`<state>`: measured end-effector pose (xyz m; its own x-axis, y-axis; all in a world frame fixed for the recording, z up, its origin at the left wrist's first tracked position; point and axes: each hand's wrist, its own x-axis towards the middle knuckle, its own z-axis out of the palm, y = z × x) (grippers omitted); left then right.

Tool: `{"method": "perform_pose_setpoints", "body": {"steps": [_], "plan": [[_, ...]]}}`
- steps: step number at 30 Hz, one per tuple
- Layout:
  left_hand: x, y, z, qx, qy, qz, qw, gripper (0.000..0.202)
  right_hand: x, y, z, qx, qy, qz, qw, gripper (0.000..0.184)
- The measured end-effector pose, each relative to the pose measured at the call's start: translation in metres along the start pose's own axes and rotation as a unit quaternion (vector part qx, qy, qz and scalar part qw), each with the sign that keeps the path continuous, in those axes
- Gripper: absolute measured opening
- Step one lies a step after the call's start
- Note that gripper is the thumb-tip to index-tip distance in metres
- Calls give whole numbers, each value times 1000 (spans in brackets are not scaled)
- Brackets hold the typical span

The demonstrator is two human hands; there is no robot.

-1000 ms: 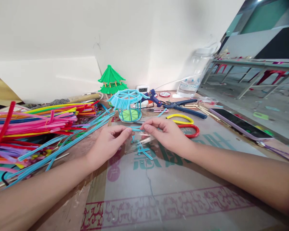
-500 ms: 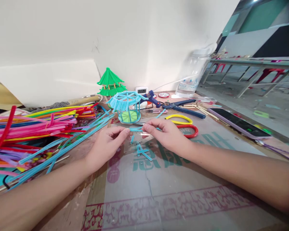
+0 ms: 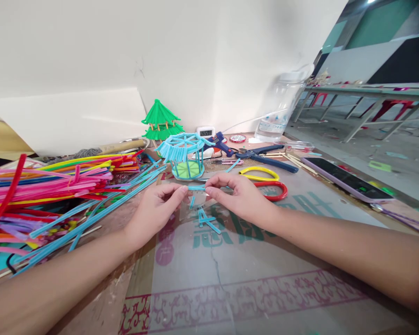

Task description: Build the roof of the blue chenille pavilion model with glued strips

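My left hand (image 3: pixel 157 210) and my right hand (image 3: pixel 235 196) meet over the table, fingertips pinched on the two ends of a short light-blue pipe cleaner piece (image 3: pixel 196 188). Just below it lie a few cut blue pieces (image 3: pixel 206 218) on a clear plastic sheet. Behind my hands stands a small blue pipe-cleaner pavilion (image 3: pixel 184 154) with a green floor, and further back a green pavilion (image 3: pixel 160 121) against the wall.
A big heap of coloured pipe cleaners (image 3: pixel 52 181) fills the left, with long blue ones (image 3: pixel 101 204) fanned toward me. Yellow-handled and red-handled scissors (image 3: pixel 265 179), blue pliers (image 3: pixel 265 156), a glue gun (image 3: pixel 223 142), a phone (image 3: pixel 347 179) and a plastic jar (image 3: pixel 282 109) lie right.
My hands stay pinched on the blue piece and have shifted slightly; the right fingertips have edged a little left along it. The view has tilted a touch.
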<state>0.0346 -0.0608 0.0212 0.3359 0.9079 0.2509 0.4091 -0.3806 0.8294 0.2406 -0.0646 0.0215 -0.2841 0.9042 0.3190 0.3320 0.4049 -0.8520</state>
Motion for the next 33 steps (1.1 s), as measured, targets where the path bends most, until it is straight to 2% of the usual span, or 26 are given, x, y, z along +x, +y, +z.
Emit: {"method": "perform_pose_setpoints", "body": {"steps": [4,8,10,12,15,24,26,28,30,33], "plan": [[1,-2,1,13,-3,3,1000,37,2,0,-1,-3,13,-13,1000,10],[3,-6,2,75,0,40,996,30,4,0,-3,-46,51,-31,997,9],[3,-9,2,110,29,81,990,25,4,-1,-4,-92,53,-38,994,9],[2,-10,1,144,56,143,978,29,4,-4,-3,-138,37,-51,988,10],[0,-9,1,176,61,217,958,24,3,-7,-1,-187,9,-82,979,11],[1,-9,2,176,27,221,959,17,-2,-14,2,-208,-18,-112,972,11],[0,-7,2,159,22,197,967,17,4,-18,-11,-214,-42,-108,970,13],[0,-6,1,126,18,149,981,19,12,-19,-33,-250,-62,-97,961,15],[0,-6,0,86,14,104,991,23,19,-14,-63,-320,-86,-91,939,18],[1,-10,0,36,26,69,997,28,23,2,-104,-421,-101,-28,901,32]]}}
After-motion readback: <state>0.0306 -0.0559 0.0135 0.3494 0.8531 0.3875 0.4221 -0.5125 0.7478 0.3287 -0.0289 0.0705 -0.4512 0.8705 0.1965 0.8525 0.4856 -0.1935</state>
